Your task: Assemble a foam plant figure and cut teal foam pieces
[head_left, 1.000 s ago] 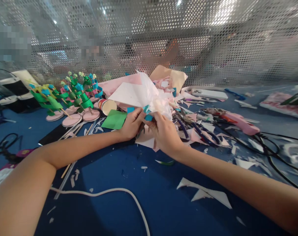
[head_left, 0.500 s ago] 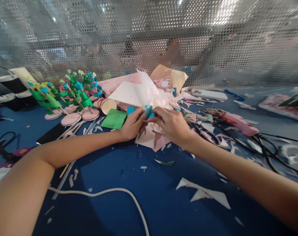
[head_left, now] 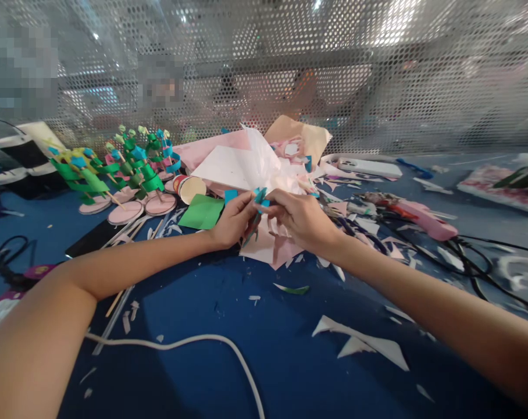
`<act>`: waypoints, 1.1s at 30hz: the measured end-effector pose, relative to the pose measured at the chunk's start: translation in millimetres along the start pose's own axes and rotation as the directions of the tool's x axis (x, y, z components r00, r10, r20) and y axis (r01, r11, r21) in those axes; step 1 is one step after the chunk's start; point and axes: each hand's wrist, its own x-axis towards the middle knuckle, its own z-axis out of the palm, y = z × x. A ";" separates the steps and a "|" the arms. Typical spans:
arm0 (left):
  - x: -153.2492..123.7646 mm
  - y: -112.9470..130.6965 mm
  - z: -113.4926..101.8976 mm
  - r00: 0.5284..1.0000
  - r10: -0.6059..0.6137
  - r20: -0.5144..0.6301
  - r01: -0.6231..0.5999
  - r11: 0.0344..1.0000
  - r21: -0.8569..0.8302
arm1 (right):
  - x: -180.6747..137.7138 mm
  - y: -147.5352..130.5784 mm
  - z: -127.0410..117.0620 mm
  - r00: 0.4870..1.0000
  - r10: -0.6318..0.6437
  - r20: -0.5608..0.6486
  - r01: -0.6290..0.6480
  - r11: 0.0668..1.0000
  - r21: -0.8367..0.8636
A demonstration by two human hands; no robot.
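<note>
Both hands meet at the middle of the blue table (head_left: pixel 229 291), fingers pinched round a small blue folded paper piece (head_left: pixel 261 196). My left hand (head_left: pixel 232 224) is closed on it from the left; a thin dark green strip hangs below its fingers. My right hand (head_left: pixel 302 218) grips the paper's right side between thumb and fingers. Just left of the hands lie a green paper square (head_left: pixel 202 212) and a smaller blue paper square (head_left: pixel 231 196). Pink paper (head_left: pixel 268 250) lies beneath the hands. The exact fold in the fingers is partly hidden.
At left stand several paper plants on round pink bases (head_left: pixel 125 213). A paper cup (head_left: pixel 192 189) lies beside them. To the right are a pink glue gun (head_left: pixel 430 218) with black cable and a white phone (head_left: pixel 371 167). A white cable (head_left: pixel 203 337) crosses the front; paper scraps are scattered about.
The blue paper has turned between the fingers and now looks narrower. My right fingers have shifted slightly; my left hand stays almost in place.
</note>
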 end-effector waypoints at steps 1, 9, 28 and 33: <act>0.2 -0.5 0.0 1.000 0.003 0.000 -0.003 1.000 -0.009 | 0.4 -0.5 -0.1 1.000 0.001 -0.012 -0.001 0.999 0.045; 0.4 -0.9 0.2 1.000 0.027 0.004 -0.027 0.999 -0.027 | -0.3 -9.4 8.5 0.985 0.175 0.004 -0.166 0.924 0.345; -8.1 0.1 -1.8 0.977 0.214 -0.024 -0.173 0.848 0.501 | -18.3 -22.9 44.4 0.853 0.492 -0.176 -0.254 0.684 0.684; -7.7 0.4 -0.1 0.977 0.210 -0.043 -0.158 0.842 0.515 | -17.7 -19.9 45.5 0.848 0.497 -0.186 -0.248 0.680 0.690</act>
